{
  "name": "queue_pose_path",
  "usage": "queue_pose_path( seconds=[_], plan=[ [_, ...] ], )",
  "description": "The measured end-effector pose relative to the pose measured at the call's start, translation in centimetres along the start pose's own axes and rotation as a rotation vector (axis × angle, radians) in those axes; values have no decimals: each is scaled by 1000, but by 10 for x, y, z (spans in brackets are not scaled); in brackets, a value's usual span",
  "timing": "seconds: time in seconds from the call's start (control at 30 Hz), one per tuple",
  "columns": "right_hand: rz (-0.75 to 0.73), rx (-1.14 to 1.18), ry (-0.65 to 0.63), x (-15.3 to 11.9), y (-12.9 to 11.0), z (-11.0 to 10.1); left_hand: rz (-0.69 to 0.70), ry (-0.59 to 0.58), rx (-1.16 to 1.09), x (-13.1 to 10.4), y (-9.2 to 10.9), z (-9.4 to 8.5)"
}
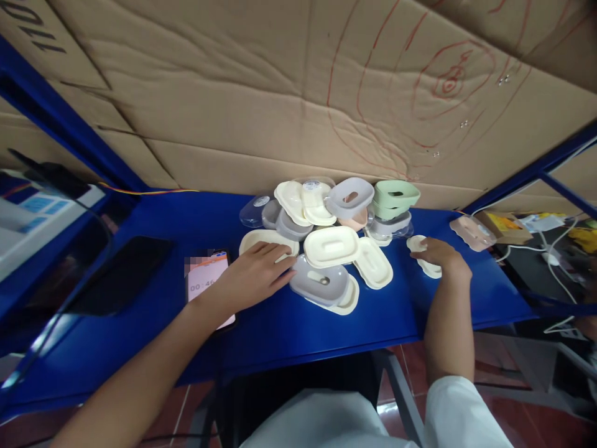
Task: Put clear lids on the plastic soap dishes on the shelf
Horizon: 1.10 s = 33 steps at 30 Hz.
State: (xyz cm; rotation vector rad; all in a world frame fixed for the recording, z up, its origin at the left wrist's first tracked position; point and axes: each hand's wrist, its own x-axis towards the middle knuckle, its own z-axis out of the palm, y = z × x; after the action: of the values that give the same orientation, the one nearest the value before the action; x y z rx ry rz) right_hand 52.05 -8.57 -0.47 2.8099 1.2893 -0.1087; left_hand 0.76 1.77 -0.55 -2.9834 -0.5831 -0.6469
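My left hand (270,267) rests with fingers stretched out over a cream soap dish tray (252,238), its fingertips close to a grey soap dish (321,281) with a slot in its base. My right hand (441,255) grips a cream soap dish tray (430,269) at the right of the pile, thumb on its left side. Between the hands lie more cream trays (331,246), one (374,264) tilted to the right. Part of another cream tray (349,295) shows from under the grey dish. The left hand hides part of the tray below it.
Behind lie another grey dish (351,198), stacked green dishes (396,194) and clear lids (254,211). A phone (209,267) showing a timer lies by my left forearm. A pink dish with a clear lid (472,233) sits at the right edge. Cardboard (233,93) walls the back.
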Motion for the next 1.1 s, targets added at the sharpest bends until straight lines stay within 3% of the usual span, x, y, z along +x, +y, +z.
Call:
queue_pose_path(
  seconds=[0.13,0.2,0.27,0.33,0.4,0.5,0.57,0.63,0.7,0.77,0.83,0.9,1.0,1.1],
  plan=[
    [133,16,-10,-14,-7,-15,-9,-3,-15,-1,-3,3],
    [192,11,85,-23,-12,-26,-6,2,5,-2,-3,3],
    [173,20,264,-33,-23,-38,-5,10,23,-2,-4,2],
    [-43,66,476,-40,-41,-48,-6,14,28,-2,-3,1],
    [-393,118,614,-44,-68,-58,-10,14,25,-1,-3,1],
    [-770,137,599,-44,-115,-68,-7,17,16,-2,-3,1],
    [-876,133,560,-41,-139,-72,-7,20,17,-2,-4,2],
    [-906,144,559,-35,-146,-72,-12,21,22,-2,-4,2],
    [-851,178,614,-23,-132,-68,-17,18,22,-2,-4,2],
    [-686,231,699,-5,-98,-61,-23,13,17,-1,-3,1],
    [-396,279,747,14,-53,-51,-22,5,14,0,-2,-1],
    [1,272,671,25,-9,-38,-17,1,15,0,-2,-2],
    [145,261,539,20,39,-20,-22,12,9,0,-1,-2],
    [156,232,479,2,62,-8,-31,23,-17,-1,-2,-2]
  ],
)
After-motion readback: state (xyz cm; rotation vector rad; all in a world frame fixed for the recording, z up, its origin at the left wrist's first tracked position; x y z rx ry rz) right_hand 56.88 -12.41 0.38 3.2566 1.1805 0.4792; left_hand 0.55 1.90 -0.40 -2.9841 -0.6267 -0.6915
